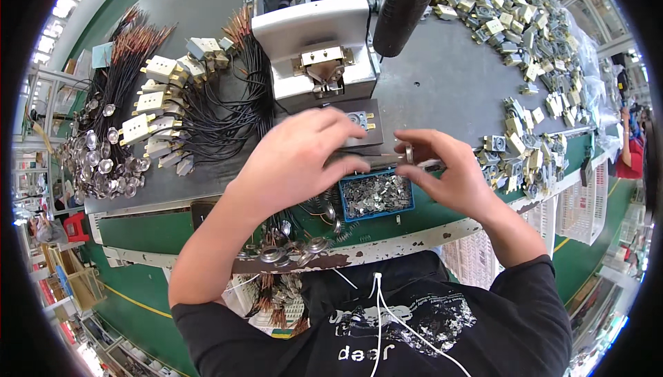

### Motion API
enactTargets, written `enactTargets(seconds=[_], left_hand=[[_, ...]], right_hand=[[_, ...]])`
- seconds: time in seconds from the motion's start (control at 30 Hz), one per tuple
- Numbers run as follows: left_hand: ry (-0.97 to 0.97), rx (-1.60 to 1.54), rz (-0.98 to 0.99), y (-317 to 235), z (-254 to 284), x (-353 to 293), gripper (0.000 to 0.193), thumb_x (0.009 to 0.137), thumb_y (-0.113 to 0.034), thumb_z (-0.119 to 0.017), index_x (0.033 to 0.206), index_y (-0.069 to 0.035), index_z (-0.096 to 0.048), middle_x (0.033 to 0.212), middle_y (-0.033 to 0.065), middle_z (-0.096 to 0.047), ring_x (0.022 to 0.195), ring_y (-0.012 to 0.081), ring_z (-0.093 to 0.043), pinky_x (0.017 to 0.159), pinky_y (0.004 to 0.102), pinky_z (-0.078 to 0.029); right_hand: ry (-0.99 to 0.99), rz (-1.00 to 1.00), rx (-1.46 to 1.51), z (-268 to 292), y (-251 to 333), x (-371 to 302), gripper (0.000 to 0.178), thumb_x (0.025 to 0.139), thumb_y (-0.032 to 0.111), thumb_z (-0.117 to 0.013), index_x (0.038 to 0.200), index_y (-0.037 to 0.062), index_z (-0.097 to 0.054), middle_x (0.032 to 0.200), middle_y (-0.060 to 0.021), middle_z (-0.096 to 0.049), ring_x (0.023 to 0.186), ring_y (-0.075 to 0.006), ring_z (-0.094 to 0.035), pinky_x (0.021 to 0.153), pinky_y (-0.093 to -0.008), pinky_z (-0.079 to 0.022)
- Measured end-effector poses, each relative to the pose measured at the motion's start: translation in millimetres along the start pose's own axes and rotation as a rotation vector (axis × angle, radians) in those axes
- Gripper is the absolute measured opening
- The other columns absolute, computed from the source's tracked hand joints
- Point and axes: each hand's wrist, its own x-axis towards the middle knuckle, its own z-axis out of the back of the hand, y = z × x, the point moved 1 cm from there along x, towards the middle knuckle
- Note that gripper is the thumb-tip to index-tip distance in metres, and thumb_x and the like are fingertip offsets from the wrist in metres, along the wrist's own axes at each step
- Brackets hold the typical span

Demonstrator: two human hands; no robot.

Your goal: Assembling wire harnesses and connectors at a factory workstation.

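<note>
My right hand point(449, 170) pinches a small round metal cap point(409, 153) between thumb and fingers, just above the blue tray. A thin wire seems to run left from it toward my other hand. My left hand point(297, 152), slightly blurred, has its thumb and forefinger apart. Its fingertips are beside a pale connector block point(358, 120) with brass prongs, which lies on the dark plate point(373, 108) in front of the white bench press point(311, 25). Whether the fingers touch the block is hard to tell. Below both hands stands the blue tray point(378, 215) of small metal clips.
Bundles of black wires point(242, 111) with connector blocks and round metal caps point(97, 159) cover the left of the table. A large pile of loose blocks point(518, 32) spreads along the right. A dark cylinder point(411, 11) hangs beside the press. More capped wires point(290, 249) lie at the front edge.
</note>
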Motion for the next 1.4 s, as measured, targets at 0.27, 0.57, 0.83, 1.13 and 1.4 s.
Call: enactTargets(seconds=[0.27, 0.57, 0.83, 1.13, 1.4], left_hand=[[0.100, 0.012, 0.086, 2.6, 29.6, -14.2, 0.014, 0.087, -0.011, -0.073, 0.100, -0.004, -0.072, 0.084, 0.0122, -0.068, 0.078, 0.0300, -0.067, 0.070, 0.0393, -0.054], [-0.032, -0.165, 0.060, 12.9, -4.8, -16.5, 0.015, 0.092, -0.020, -0.069, 0.094, -0.005, -0.066, 0.085, 0.0124, -0.069, 0.083, 0.0316, -0.069, 0.071, 0.0420, -0.055], [0.108, 0.430, -0.131, -3.1, 20.1, -21.5, 0.011, 0.085, -0.013, -0.070, 0.090, -0.008, -0.062, 0.081, 0.0044, -0.056, 0.081, 0.0226, -0.060, 0.073, 0.0363, -0.050], [0.021, 0.309, -0.040, -9.9, 14.2, -20.6, 0.019, 0.086, -0.024, -0.073, 0.087, -0.009, -0.061, 0.078, 0.0030, -0.058, 0.076, 0.0211, -0.063, 0.068, 0.0347, -0.052], [0.000, 0.427, -0.092, -1.6, -0.6, -23.3, 0.025, 0.084, -0.030, -0.077, 0.082, -0.012, -0.060, 0.072, 0.0014, -0.054, 0.070, 0.0198, -0.059, 0.062, 0.0350, -0.049]], right_hand=[[-0.042, -0.075, 0.126, -20.0, -5.2, 31.5, 0.036, 0.102, 0.006, -0.061, 0.137, -0.0010, -0.057, 0.115, -0.0153, -0.073, 0.111, -0.0173, -0.068, 0.096, -0.0325, -0.052], [-0.265, -0.020, 1.112, -51.7, 22.1, 30.6, 0.028, 0.108, 0.012, -0.050, 0.131, -0.0027, -0.057, 0.120, -0.0190, -0.069, 0.109, -0.0243, -0.067, 0.101, -0.0404, -0.051], [0.325, -0.203, 0.397, -7.5, 23.8, 58.4, 0.025, 0.107, 0.011, -0.055, 0.126, -0.0023, -0.064, 0.104, -0.0034, -0.069, 0.092, -0.0073, -0.063, 0.084, -0.0275, -0.054], [0.129, -0.184, 0.379, -11.2, 26.6, 34.6, 0.037, 0.095, 0.003, -0.072, 0.131, 0.0001, -0.063, 0.105, -0.0047, -0.069, 0.097, -0.0083, -0.063, 0.088, -0.0258, -0.053], [0.391, -0.181, 0.156, -9.7, 14.7, 46.0, 0.035, 0.094, 0.005, -0.072, 0.129, 0.0021, -0.065, 0.108, -0.0058, -0.073, 0.099, -0.0115, -0.066, 0.090, -0.0298, -0.053]])
